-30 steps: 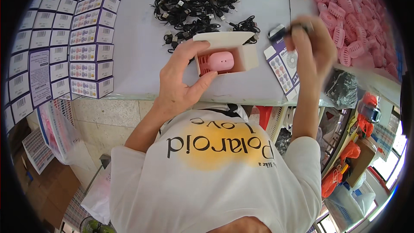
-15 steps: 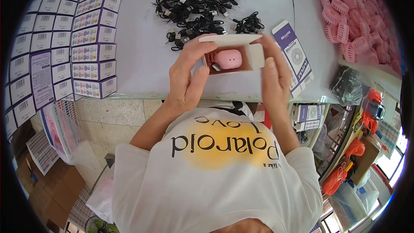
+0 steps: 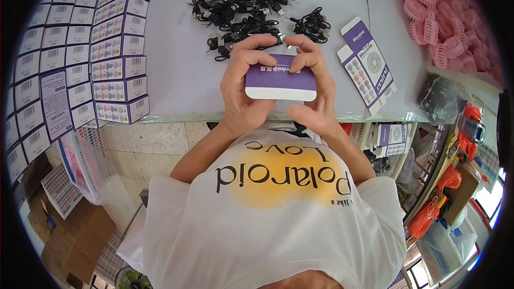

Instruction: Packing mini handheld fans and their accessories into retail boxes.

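A small purple and white carton (image 3: 279, 81) is held above the near edge of the table. Its purple top flap is folded over the opening, with a white tuck edge along the near side. My left hand (image 3: 245, 77) grips the carton's left side, its fingertips on the flap. Around the right side curls my right hand (image 3: 315, 83), fingers on top and thumb low at the near side. Whatever lies inside the carton is hidden by the flap.
Black USB cables (image 3: 241, 0) lie heaped at the far middle, with a smaller bunch (image 3: 311, 24) beside them. A flattened carton (image 3: 369, 64) rests to the right. Pink fan grilles (image 3: 439, 16) pile at far right. Stacked cartons (image 3: 115, 67) wall the left side.
The carton's lid has been swung over the opening, covering the pink fan body seen inside before. Both hands have shifted onto the top, with the right hand moving inward.
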Tool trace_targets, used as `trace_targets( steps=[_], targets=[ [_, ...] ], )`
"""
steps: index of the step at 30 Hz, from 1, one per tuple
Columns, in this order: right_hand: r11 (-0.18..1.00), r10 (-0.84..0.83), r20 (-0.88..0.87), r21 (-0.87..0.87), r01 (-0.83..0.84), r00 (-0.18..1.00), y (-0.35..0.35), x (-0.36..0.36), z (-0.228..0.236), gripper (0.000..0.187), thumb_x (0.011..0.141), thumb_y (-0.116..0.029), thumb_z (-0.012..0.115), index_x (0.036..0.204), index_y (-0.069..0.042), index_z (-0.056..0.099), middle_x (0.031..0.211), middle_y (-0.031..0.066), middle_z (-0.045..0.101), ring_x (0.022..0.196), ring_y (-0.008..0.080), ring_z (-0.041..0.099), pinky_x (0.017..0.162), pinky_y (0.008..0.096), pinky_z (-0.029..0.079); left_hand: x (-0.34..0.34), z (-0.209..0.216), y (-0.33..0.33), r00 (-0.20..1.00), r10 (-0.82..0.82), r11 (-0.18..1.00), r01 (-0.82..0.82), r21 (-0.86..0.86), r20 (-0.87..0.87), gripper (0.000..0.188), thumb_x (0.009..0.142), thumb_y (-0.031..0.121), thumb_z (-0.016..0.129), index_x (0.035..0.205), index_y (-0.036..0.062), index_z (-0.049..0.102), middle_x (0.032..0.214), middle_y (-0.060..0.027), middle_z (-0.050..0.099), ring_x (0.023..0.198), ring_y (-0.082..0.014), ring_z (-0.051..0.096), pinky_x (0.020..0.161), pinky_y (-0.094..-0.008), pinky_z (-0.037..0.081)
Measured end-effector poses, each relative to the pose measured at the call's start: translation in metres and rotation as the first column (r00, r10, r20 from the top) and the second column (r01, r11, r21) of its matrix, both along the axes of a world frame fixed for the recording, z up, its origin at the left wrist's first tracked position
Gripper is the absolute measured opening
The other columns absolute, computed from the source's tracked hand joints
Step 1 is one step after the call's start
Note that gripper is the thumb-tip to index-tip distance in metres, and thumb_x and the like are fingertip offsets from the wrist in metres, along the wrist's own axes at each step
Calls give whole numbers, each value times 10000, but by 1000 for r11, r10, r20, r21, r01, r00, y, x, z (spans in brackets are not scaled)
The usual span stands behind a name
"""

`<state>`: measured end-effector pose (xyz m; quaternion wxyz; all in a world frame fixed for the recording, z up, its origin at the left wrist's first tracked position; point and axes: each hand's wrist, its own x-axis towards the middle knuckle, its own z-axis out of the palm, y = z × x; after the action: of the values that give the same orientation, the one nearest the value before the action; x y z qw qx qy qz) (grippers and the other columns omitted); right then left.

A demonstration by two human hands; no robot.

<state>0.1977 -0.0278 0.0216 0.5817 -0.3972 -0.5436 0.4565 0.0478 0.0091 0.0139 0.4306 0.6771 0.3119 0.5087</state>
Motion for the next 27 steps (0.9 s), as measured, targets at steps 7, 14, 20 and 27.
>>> trace_targets(
  steps=[7,14,20,27],
  targets=[
    [990,-129,73,60,124,989,-2,-6,1,369,866,-273,592,1123,-29,486,1306,189,383,1116,226,428,931,325,361,0,-5,-2,995,-36,998,30,63,96,286,858,214,606,1056,20,534,1225,-211,477,1065,-259,481,838,-315,435],
    [976,-156,138,175,131,978,-8,-4,-15,267,924,-209,541,1100,-8,539,1304,229,415,1181,299,433,968,384,371,2,-11,-8,989,-13,997,2,77,144,229,928,184,531,1098,33,562,1254,-234,465,1066,-270,493,869,-344,443],
    [955,-209,398,281,99,893,-7,7,-20,251,927,-192,535,1076,-4,606,1304,256,426,1163,338,474,951,415,400,-10,-20,2,999,-40,972,39,232,-1,219,909,179,561,1089,72,621,1271,-253,470,1088,-346,512,886,-382,438],
    [968,-240,156,115,224,958,-15,-7,-12,193,896,-50,466,1009,16,609,1298,233,449,1160,307,475,936,377,401,-25,-26,7,965,-48,897,156,414,-259,312,806,98,639,1119,102,643,1270,-213,475,1082,-366,519,901,-438,434]
  ],
)
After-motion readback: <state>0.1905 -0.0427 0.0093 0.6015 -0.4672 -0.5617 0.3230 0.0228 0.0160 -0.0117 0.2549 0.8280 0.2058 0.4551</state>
